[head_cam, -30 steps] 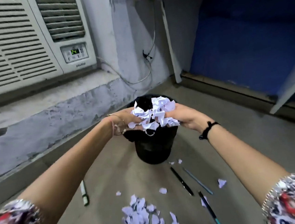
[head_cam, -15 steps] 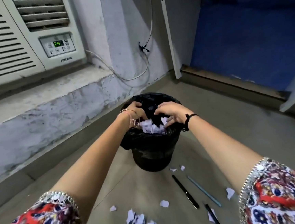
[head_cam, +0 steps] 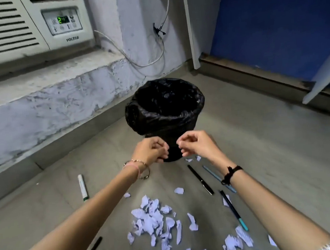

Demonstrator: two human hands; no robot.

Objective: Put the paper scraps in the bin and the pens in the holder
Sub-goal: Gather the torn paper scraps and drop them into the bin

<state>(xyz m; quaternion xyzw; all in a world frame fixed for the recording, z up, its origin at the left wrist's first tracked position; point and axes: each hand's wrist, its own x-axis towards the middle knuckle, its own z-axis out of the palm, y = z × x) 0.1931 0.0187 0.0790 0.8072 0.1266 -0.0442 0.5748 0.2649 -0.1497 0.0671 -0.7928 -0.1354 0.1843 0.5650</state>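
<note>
Grey floor (head_cam: pixel 261 136), black pen (head_cam: pixel 200 179) pointing toward bin (head_cam: pixel 165 113)

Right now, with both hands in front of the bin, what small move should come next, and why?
Probably lower both hands to the paper scraps heaped on the floor and gather another handful. Both hands look empty, fingers loosely curled, the bin stands open just beyond them, and many scraps lie on the floor among the pens.

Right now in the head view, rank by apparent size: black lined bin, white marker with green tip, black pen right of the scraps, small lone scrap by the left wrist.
1. Black lined bin
2. Black pen
3. White marker with green tip, close to the pen in length, so that order is unsure
4. Small lone paper scrap
</note>
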